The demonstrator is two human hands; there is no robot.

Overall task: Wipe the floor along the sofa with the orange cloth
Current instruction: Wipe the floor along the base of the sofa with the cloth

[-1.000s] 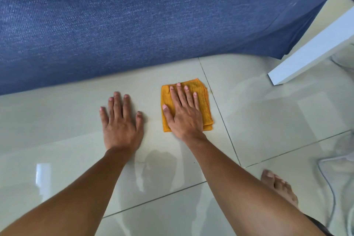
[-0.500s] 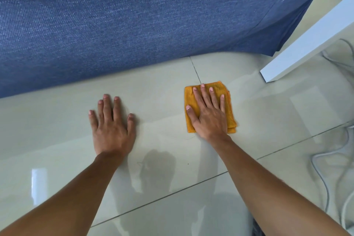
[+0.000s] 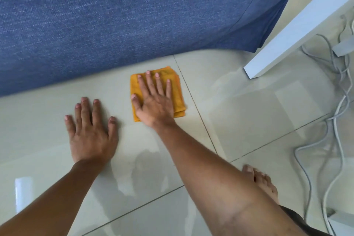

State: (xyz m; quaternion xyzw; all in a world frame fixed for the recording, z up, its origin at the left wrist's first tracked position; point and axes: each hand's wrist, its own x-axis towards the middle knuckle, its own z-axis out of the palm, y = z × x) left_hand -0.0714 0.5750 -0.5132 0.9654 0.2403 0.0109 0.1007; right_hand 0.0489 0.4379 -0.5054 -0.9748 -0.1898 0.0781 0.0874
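The folded orange cloth (image 3: pixel 178 97) lies on the pale tiled floor (image 3: pixel 249 113), close to the lower edge of the blue sofa (image 3: pixel 134 15). It sits just left of a grout line. My right hand (image 3: pixel 155 101) lies flat on top of the cloth with fingers spread toward the sofa, pressing it onto the tile. To the left of the cloth, my left hand (image 3: pixel 92 134) rests palm down on the bare floor with fingers apart and nothing in it.
A white furniture leg (image 3: pixel 298 25) stands on the floor at the right, by the sofa's corner. Grey cables (image 3: pixel 335 120) trail over the tiles at the far right. A bare foot (image 3: pixel 262 182) rests on the floor beside my right forearm.
My right hand slid the cloth right across the grout line, then back left of it. My left hand stayed planted. The foot has come back into view.
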